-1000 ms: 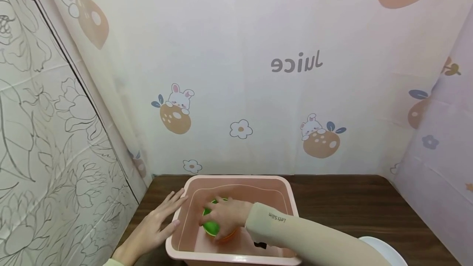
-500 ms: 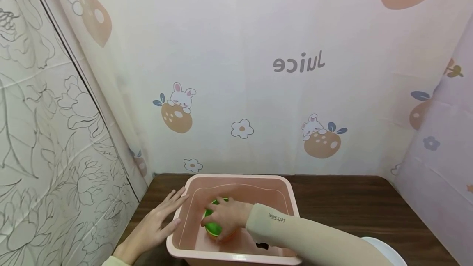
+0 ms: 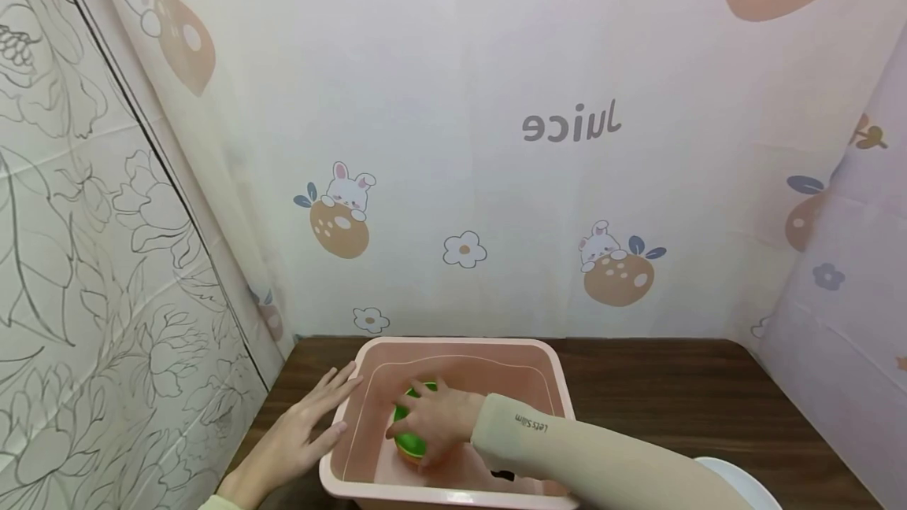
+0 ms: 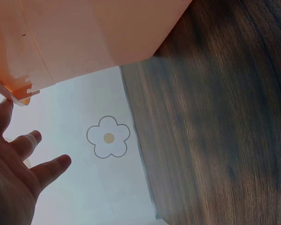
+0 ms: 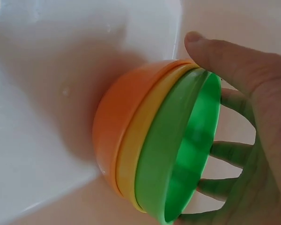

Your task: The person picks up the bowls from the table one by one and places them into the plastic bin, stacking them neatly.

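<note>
A pink plastic basin (image 3: 453,497) stands on the dark wooden table. Inside it, a nested stack of bowls lies tipped: green (image 5: 161,145) innermost, then yellow (image 5: 131,161) and orange (image 5: 113,122) outside. My right hand (image 3: 441,419) reaches down over the stack and holds it by the rim; the thumb (image 5: 225,58) lies along one side, while the spread fingers bend round the far side, their tips hidden. On the basin's left rim, my left hand (image 3: 301,427) rests with straight fingers, also seen against the basin's outer wall (image 4: 84,37).
Near the right sleeve, a small dark patch (image 3: 503,475) shows at the basin floor. A white round dish (image 3: 740,482) sits partly behind the right forearm. Printed curtains (image 3: 460,179) close off the back and sides. The wooden tabletop (image 3: 659,392) extends right of the basin.
The bowl stack and my right hand have shifted very slightly to the right inside the basin. My left hand stays on the rim.
</note>
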Demonstrator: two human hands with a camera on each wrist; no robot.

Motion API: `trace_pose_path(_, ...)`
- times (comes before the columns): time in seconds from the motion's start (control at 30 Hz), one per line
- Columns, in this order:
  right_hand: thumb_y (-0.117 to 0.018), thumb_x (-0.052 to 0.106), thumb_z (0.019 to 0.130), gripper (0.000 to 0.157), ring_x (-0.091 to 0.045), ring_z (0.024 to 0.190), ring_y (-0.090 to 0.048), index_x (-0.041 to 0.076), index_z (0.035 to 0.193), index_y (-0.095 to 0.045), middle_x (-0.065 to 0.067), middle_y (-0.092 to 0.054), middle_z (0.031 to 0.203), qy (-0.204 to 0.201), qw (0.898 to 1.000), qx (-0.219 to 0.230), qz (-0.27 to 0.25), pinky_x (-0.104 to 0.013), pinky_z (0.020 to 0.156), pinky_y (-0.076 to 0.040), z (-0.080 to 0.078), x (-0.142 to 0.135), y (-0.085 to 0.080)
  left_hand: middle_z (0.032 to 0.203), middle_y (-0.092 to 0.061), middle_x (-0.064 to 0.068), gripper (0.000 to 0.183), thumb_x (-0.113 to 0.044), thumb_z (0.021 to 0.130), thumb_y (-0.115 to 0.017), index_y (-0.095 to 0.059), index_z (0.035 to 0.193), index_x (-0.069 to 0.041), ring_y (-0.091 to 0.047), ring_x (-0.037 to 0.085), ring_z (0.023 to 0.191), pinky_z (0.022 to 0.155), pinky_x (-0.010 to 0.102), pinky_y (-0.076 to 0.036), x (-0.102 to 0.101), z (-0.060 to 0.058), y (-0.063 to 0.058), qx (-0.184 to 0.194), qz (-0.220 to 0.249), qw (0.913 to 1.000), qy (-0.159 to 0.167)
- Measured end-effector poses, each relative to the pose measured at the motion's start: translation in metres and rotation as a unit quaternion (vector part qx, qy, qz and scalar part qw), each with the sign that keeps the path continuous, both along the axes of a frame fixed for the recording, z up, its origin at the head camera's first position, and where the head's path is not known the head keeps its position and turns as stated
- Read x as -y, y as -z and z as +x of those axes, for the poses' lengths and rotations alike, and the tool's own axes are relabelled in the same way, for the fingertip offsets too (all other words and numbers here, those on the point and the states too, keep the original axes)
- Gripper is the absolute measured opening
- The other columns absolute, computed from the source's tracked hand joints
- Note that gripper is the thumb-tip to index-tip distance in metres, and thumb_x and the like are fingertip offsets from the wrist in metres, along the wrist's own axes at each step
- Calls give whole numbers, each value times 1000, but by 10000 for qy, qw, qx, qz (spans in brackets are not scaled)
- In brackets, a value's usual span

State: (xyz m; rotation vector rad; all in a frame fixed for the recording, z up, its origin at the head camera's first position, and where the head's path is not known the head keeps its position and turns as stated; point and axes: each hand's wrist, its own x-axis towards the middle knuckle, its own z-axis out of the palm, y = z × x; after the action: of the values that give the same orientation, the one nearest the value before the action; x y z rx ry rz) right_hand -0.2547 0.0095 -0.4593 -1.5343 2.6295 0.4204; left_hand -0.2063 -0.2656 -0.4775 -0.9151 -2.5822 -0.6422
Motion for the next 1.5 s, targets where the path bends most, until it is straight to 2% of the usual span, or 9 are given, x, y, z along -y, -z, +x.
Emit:
trace_pose_path(0.13,-77,62,82,66,-31,148,-38,57,143,-51,8,-41,159,69,9999,129,34,-61,106,-47,-1,0,-3,165,-40,2,61,-21,99,-66,-46,157,-22,-31,26,155,102,67,-48,0,0,-1,6,1,10000,-5)
trace_pose_path(0.33,-77,61,82,65,-27,144,-42,56,142,-53,5,-43,157,142,9995,270,-13,-52,99,-54,-2,-1,-12,165,-40,3,62,-21,99,-66,-46,157,-21,-29,24,156,102,66,-48,0,0,-1,-24,5,10000,-16)
trace_pose_path(0.5,-76,58,83,65,-23,139,-46,52,143,-54,4,-48,151,192,9982,542,-151,-46,97,-54,-5,-5,-22,165,-41,3,63,-21,97,-68,-47,156,-21,-31,25,155,102,65,-48,0,0,-1,-105,-5,9999,-11)
trace_pose_path(0.67,-77,54,83,68,-25,140,-47,47,146,-52,2,-46,155,341,9954,837,-312,-47,99,-53,-5,-9,-37,164,-42,3,64,-21,95,-70,-48,155,-21,-33,26,154,104,63,-48,0,-1,0,-221,-30,9997,-22)
trace_pose_path(0.83,-77,55,84,71,-28,146,-44,40,149,-52,0,-43,161,433,9930,985,-495,-53,108,-49,-4,-14,-55,163,-43,3,65,-20,94,-70,-49,155,-21,-34,26,154,104,62,-48,0,-1,-1,-280,-48,9996,-20)
trace_pose_path(1.07,-78,48,87,79,-27,147,-44,41,156,-38,-4,-41,162,528,9852,1224,-1073,-41,105,-53,-3,-32,-81,164,-42,3,65,-21,94,-70,-49,155,-21,-33,26,154,102,66,-48,0,-1,-1,-188,23,9998,15)
trace_pose_path(1.17,-76,48,89,79,-26,149,-42,42,157,-37,-5,-38,164,524,9861,1125,-1102,-43,109,-50,-3,-40,-93,164,-43,3,65,-21,94,-70,-49,155,-21,-34,27,154,102,67,-48,0,-1,-1,-189,35,9998,17)
trace_pose_path(1.27,-75,51,90,78,-27,147,-43,41,157,-38,-5,-37,165,714,9849,1116,-1116,-47,111,-49,-5,-47,-101,164,-43,2,65,-22,94,-71,-49,155,-22,-34,27,153,102,66,-49,1,-2,-1,-221,9,9998,4)
trace_pose_path(1.5,-75,50,89,78,-31,149,-41,34,158,-41,-9,-34,166,1078,9730,1412,-1474,-51,114,-45,-9,-66,-109,164,-42,2,64,-22,95,-70,-48,156,-21,-36,25,153,103,62,-49,0,-1,0,-178,-47,9998,-56)
